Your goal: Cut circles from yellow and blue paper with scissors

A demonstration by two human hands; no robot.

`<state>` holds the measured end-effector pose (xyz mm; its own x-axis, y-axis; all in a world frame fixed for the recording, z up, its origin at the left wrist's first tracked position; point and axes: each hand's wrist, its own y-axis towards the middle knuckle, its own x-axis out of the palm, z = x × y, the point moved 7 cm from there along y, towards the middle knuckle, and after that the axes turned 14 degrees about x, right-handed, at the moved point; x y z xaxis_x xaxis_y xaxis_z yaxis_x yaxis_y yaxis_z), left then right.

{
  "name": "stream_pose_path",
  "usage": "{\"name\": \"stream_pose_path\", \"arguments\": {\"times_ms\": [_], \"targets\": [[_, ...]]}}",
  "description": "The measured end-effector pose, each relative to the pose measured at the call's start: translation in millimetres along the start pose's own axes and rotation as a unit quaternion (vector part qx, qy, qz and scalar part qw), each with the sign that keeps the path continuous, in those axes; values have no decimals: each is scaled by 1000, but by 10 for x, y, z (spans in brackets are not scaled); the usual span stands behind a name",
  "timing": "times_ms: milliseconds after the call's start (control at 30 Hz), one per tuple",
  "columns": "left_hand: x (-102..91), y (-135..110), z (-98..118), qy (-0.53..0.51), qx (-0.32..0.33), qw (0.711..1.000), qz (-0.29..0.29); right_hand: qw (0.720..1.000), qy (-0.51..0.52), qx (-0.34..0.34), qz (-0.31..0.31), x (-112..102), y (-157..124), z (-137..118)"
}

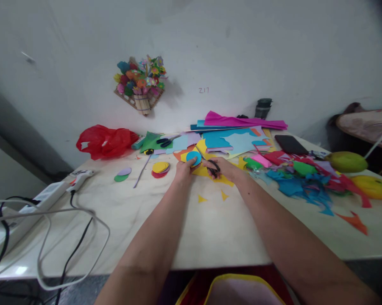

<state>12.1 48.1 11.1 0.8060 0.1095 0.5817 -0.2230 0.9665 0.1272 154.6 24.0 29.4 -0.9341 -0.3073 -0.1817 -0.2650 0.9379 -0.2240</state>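
Between the thumb and fingers of my left hand [185, 168] is a blue paper circle [193, 157], pinched against yellow paper [201, 171]. My right hand [226, 167] is closed round the black handles of a pair of scissors [213, 168]. The blades point away from me, beside the circle and at the yellow paper; how far apart they are is hard to make out. Two small yellow scraps [202, 198] lie on the table just below my hands. Left of them sits a stack of yellow, purple and red circles [160, 167].
Green and lilac circles [123, 174] lie farther left. Behind are dark-handled scissors [165, 142], coloured sheets [238, 140] and a red plastic bag [106, 142]. Paper scraps [300, 182], a phone [291, 144] and a yellow fruit [373, 187] occupy the right. Cables and a power strip [47, 195] cross the left edge.
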Motion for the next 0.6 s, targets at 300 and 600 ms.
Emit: {"name": "stream_pose_path", "arguments": {"times_ms": [300, 600], "targets": [[-2, -11, 2, -2, 1, 1000, 10, 1000, -21, 4, 15, -6, 5, -19], [-3, -6, 13, -3, -1, 1000, 12, 1000, -11, 15, 23, 0, -39, -53]]}}
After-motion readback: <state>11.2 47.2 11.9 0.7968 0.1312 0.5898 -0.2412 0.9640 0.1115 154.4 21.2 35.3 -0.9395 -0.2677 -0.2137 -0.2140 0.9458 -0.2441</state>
